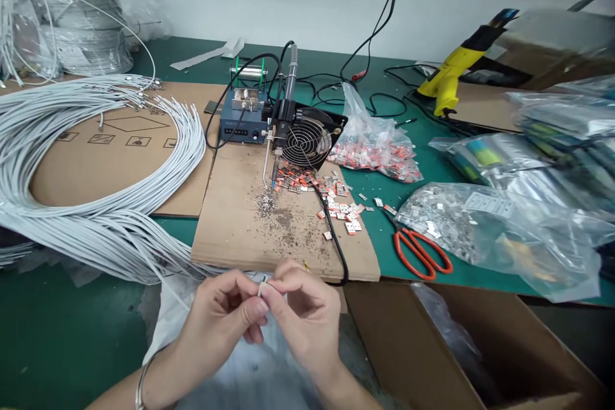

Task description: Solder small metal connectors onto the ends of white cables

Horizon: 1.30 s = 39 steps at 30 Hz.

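My left hand (225, 311) and my right hand (305, 314) meet fingertip to fingertip just in front of the cardboard work sheet. Between them they pinch a small pale piece with a dark tip (263, 283); the fingers cover most of it, so its kind is unclear. Beyond the hands, a soldering iron (288, 86) is clamped upright, its tip pointing down over scattered solder bits (266, 202). Loose small orange-and-white connector parts (343, 211) lie to the right of that tip. A big bundle of white cables (177, 170) is coiled at the left.
A black fan (307, 141) and a blue soldering station (243, 125) stand behind the cardboard (230, 230). Orange-handled scissors (420, 253), bags of small parts (437, 218) and a yellow heat gun (451, 73) lie right. An open carton (398, 339) sits below the bench edge.
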Tool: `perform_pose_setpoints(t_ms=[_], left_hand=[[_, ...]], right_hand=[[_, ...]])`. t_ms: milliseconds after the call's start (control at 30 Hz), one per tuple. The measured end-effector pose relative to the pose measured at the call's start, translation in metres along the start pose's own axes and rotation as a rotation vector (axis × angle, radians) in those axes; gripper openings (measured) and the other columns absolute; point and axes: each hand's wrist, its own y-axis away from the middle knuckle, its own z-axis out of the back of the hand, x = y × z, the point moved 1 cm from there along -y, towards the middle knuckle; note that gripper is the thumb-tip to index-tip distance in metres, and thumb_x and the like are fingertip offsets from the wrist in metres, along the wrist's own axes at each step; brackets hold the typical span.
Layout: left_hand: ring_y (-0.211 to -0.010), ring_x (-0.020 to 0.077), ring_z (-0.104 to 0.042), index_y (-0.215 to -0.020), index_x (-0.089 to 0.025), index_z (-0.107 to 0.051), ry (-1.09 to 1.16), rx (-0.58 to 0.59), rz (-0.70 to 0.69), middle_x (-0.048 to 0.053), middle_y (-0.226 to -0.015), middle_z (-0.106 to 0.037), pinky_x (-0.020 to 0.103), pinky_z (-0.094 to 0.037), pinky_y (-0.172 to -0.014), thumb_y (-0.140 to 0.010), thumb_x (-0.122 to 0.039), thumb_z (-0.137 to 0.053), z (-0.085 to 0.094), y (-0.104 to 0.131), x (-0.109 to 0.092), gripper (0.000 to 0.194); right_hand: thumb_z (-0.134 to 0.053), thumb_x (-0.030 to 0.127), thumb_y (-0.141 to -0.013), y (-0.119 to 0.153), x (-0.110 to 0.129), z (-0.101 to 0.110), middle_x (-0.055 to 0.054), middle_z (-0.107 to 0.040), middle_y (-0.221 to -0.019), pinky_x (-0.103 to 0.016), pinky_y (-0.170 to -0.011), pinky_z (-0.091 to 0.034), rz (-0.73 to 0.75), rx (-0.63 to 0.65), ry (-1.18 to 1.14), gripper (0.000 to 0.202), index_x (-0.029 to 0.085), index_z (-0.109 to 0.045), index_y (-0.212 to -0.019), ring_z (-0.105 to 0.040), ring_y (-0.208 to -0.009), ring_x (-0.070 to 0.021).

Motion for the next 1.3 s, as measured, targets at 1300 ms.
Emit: perform_pose_setpoints(t_ms=[1300], left_hand=[[-0.042, 0.0025, -0.043, -0.072, -0.015, -0.056, -0.187, 0.171, -0.019, -0.004, -0.062, -0.045, 0.014, -0.033, -0.040, -0.083, -0.037, -0.055, 0.011, 0.008, -0.003, 0.025]], right_hand=[[-0.071, 0.019, -0.072, -0.019, 0.020, 0.027, -0.001, -0.058, -0.065, -0.027, -0.056, -0.038, -0.200, 0.416, 0.079, 0.003, 0.020, -0.070, -0.075, -0.051, -0.060, -0.0152]])
